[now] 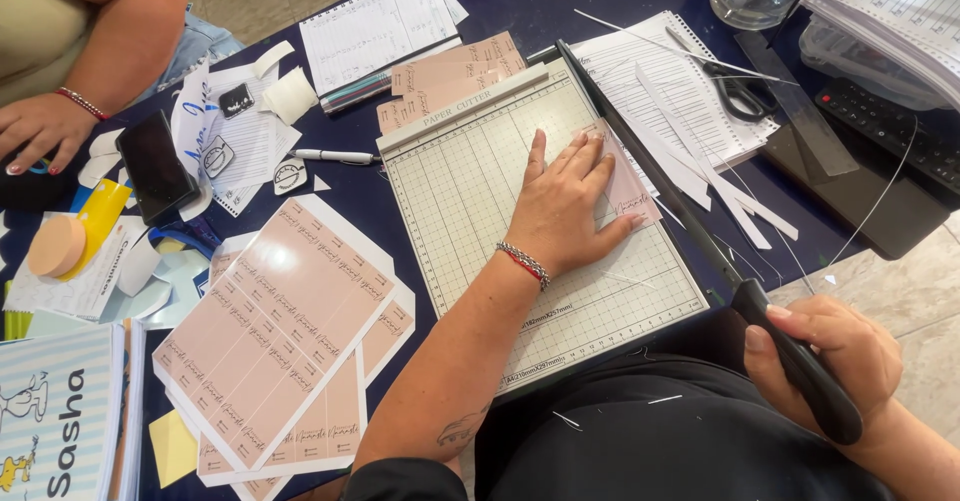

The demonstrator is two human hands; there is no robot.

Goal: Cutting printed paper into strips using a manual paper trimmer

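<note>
My left hand lies flat, fingers spread, on a small pink card, pinning it to the gridded bed of a paper cutter beside the blade. My right hand is closed around the black handle of the cutter's long blade arm, which lies lowered along the bed's right edge. A beaded bracelet circles my left wrist.
Pink printed sheets are stacked at the left. Cut pink cards lie behind the cutter. White paper strips, scissors, a pen, a phone and a notebook surround it. Another person's hand rests at far left.
</note>
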